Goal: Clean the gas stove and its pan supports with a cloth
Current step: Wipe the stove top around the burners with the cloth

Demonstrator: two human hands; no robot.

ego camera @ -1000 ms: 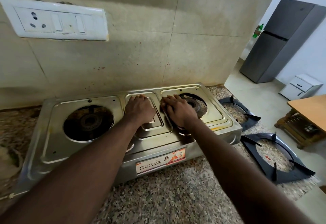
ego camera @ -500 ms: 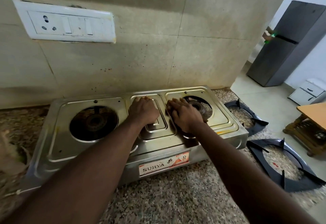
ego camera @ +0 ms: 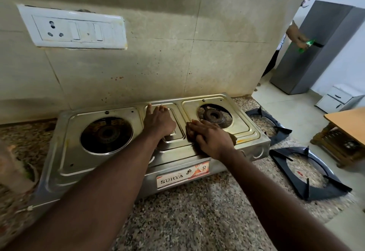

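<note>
R hand (ego camera: 213, 140) flat on cloth (ego camera: 190, 132), stove (ego camera: 67, 148)

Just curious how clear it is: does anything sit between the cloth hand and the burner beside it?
Nothing visible does. The right hand presses the cloth beside the bare right burner; the pan supports lie off the stove on the counter, and the left hand rests on the middle panel.

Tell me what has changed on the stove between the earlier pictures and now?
The right hand, pressing the cloth, slid from the rim of the right burner toward the front edge of the stove, so the burner now shows whole. Nothing was taken hold of or let go. The left hand stays flat on the centre panel, and both pan supports lie on the counter as before.
</note>
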